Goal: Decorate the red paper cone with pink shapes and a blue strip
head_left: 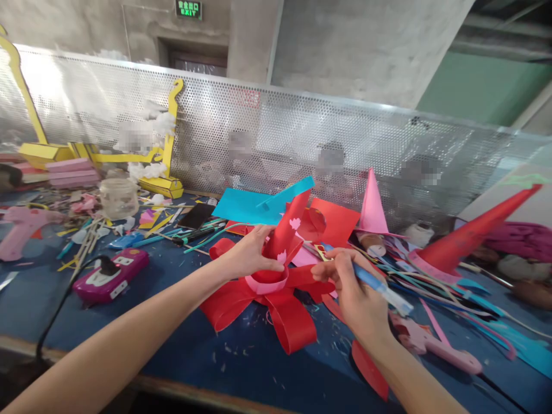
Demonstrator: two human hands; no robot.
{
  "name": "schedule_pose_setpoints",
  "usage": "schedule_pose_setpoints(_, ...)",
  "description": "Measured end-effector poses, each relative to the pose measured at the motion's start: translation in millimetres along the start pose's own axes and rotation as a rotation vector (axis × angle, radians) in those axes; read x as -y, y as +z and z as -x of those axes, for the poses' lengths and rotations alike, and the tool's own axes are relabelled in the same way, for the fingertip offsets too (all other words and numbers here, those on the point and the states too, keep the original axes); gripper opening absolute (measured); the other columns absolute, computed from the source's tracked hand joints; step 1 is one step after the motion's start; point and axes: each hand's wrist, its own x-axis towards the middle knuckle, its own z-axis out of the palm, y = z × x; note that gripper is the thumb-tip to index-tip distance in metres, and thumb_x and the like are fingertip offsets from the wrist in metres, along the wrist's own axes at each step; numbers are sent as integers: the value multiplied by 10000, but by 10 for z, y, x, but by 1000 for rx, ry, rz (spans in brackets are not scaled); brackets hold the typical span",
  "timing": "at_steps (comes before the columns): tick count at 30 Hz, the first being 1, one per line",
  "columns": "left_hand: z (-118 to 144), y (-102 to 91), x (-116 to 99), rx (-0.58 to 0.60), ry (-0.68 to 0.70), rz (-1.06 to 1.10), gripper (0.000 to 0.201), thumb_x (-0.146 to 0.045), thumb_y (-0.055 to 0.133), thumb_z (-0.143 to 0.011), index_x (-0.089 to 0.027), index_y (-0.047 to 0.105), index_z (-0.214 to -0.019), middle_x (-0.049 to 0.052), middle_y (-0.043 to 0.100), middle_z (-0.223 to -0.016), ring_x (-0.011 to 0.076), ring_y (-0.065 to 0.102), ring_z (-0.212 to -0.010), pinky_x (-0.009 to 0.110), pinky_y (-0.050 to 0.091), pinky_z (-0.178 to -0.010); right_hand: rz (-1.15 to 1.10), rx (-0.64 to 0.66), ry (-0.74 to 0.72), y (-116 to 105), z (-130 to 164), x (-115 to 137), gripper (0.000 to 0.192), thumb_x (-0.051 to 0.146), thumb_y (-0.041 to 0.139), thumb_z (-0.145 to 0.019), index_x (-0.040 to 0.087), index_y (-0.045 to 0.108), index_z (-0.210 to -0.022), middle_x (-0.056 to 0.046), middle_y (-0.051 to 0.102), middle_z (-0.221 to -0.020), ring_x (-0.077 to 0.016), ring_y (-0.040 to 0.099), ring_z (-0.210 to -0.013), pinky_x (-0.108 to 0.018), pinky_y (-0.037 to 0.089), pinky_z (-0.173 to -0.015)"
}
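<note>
A red paper cone hat [287,230] with a pink band at its base and small pink flecks stands on wide red paper loops [276,305] spread over the blue table [181,345]. My left hand [248,253] grips the cone's lower left side. My right hand [356,290] holds a blue-handled craft knife [379,286] like a pen, its fingertips close to the cone's right base.
A pink glue gun [431,345] lies right of my right hand, a magenta power strip [110,276] at left. Red cone [470,233] and pink cone [371,207] stand at right. Cyan and red sheets, sticks, scraps and a perforated metal screen [280,132] sit behind.
</note>
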Motion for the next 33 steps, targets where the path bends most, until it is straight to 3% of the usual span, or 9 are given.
schedule_pose_setpoints(3, 27, -53, 20, 84, 2, 68, 891, -258, 831, -588, -163, 433, -1379, 146, 538, -1352, 283, 550, -1166, 420, 452, -984, 5, -13, -19, 43, -26, -25, 181, 415, 634, -909, 239, 598, -885, -12, 740, -755, -172, 708, -675, -313, 599, -686)
schedule_pose_setpoints(9, 27, -35, 78, 131, -12, 158, 842, -295, 803, -639, -187, 424, -1383, 146, 550, -1375, 300, 558, -1204, 434, 468, -975, 153, 174, -57, 102, -88, -113, 208, 358, 673, -867, 242, 539, -975, -46, 712, -917, -218, 706, -865, -381, 569, -806)
schedule_pose_setpoints(14, -17, -83, 73, 173, 23, 113, 713, -218, 751, -643, -164, 488, -1303, 132, 642, -1237, 287, 630, -1076, 407, 499, -885, 145, 192, -59, 136, -24, -139, 183, 373, 612, -917, 246, 523, -1014, -43, 700, -925, -209, 702, -858, -387, 566, -820)
schedule_pose_setpoints(17, -3, -162, -1, 122, -2, 32, 726, -307, 797, -616, -143, 507, -1261, 137, 668, -1157, 311, 637, -1038, 415, 491, -868, 156, 152, -67, 106, -26, -89, 151, 390, 541, -958, 247, 531, -1006, -44, 709, -895, -197, 699, -819, -364, 579, -784)
schedule_pose_setpoints(22, 35, -178, -60, 49, -12, -88, 701, -365, 807, -596, -187, 517, -1209, 120, 620, -1169, 331, 584, -1085, 447, 470, -907, 302, 166, -158, -255, -281, -13, 164, 316, 554, -914, 262, 504, -1060, -69, 700, -981, -212, 691, -847, -353, 583, -737)
schedule_pose_setpoints(27, 42, -101, -45, 12, -37, -113, 704, -394, 772, -611, -168, 492, -1216, 134, 534, -1215, 327, 555, -1075, 476, 484, -895, 405, 323, 39, -665, -658, -62, 344, 183, 537, -745, 248, 541, -1083, -85, 674, -1076, -260, 693, -970, -430, 590, -789)
schedule_pose_setpoints(31, 57, -110, -24, 56, -105, -32, 669, -391, 768, -630, -154, 495, -1192, 126, 562, -1178, 316, 582, -1055, 465, 489, -905, 468, 437, 132, -751, -864, -87, 257, 216, 463, -818, 213, 558, -1056, -100, 653, -1094, -232, 710, -938, -380, 595, -762)
schedule_pose_setpoints(33, 56, -150, 16, 137, -131, 76, 605, -350, 738, -677, -167, 487, -1196, 98, 617, -1126, 288, 624, -988, 428, 515, -845, 566, 489, 152, -759, -926, -126, 244, 194, 442, -839, 203, 558, -1054, -80, 670, -986, -202, 715, -841, -327, 578, -706)
